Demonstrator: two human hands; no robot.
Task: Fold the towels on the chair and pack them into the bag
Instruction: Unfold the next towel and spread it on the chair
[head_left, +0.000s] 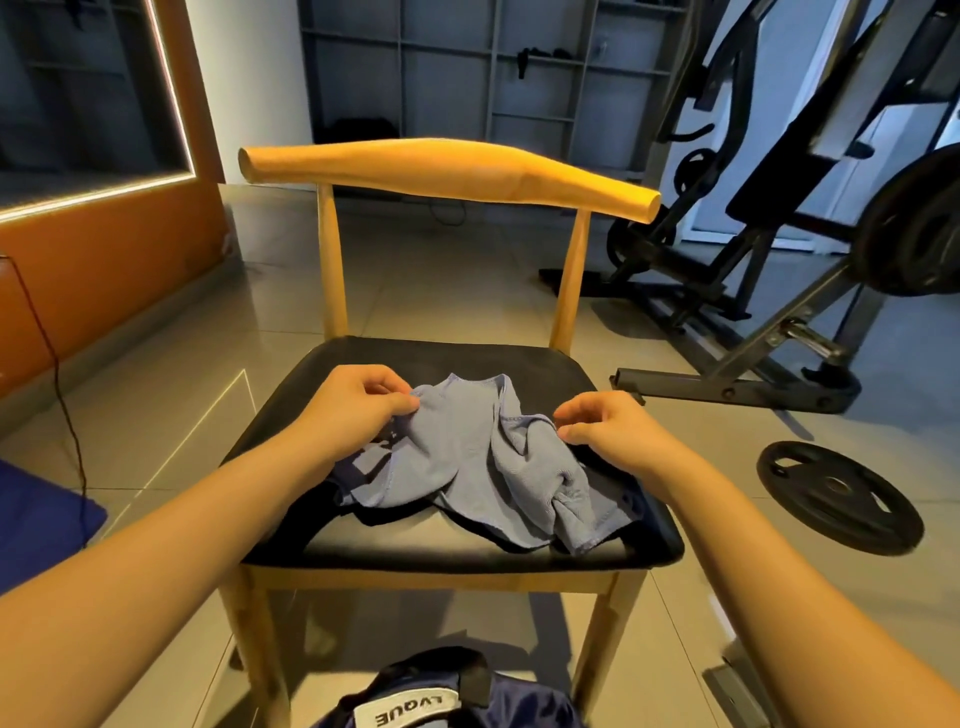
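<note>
A crumpled grey-blue towel (483, 462) lies on the black seat of a wooden chair (447, 171). A darker towel (353, 470) shows partly beneath it, mostly hidden. My left hand (358, 400) pinches the towel's upper left edge between thumb and fingers. At the towel's right edge my right hand (602, 426) has its thumb and fingers curled, pinching the fabric there. On the floor in front of the chair sits a navy bag (447, 696) with a white label, cut off by the bottom of the view.
A black weight plate (839, 493) lies on the tiled floor to the right. Gym machines (779, 234) stand behind it at the right. An orange wall with a mirror (93, 249) is at the left, a thin cable hanging along it. A blue mat (36, 525) lies at the left edge.
</note>
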